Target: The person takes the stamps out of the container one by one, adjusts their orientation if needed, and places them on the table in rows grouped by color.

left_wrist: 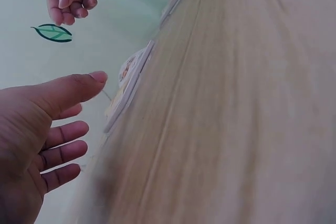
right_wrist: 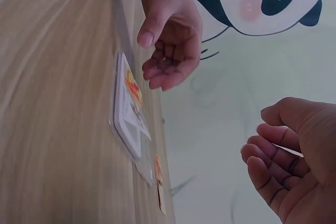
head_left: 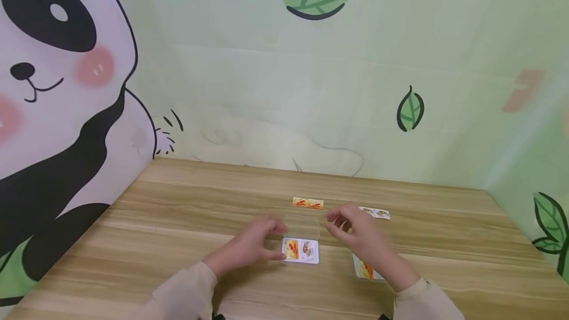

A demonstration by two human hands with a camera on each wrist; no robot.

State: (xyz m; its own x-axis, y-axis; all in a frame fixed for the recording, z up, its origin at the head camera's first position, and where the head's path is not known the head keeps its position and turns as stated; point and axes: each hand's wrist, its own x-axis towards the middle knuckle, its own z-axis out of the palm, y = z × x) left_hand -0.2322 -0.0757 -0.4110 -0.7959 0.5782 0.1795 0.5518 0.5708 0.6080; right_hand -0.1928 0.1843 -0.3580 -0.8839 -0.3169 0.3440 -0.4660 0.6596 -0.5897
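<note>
A small flat white case (head_left: 300, 261) lies on the wooden table, with an orange-and-yellow picture (head_left: 291, 249) on its left half and a brown-figured one (head_left: 308, 249) on its right. Its clear lid (head_left: 302, 227) is folded back, away from the person. My left hand (head_left: 255, 243) is at the case's left side, thumb and fingers spread, thumb tip right at the case's edge in the head view. Nothing is between the fingers in the left wrist view. To the right of the lid, my right hand (head_left: 355, 226) hovers over the table with loosely bent, empty fingers (right_wrist: 265, 163).
Two orange picture cards (head_left: 307, 203) lie side by side behind the lid. A pair of white cards (head_left: 376, 213) sits farther right, partly behind the right hand. Under the right forearm, a second white case (head_left: 362, 271) is partly hidden. A printed backdrop (head_left: 249, 63) rises behind the table.
</note>
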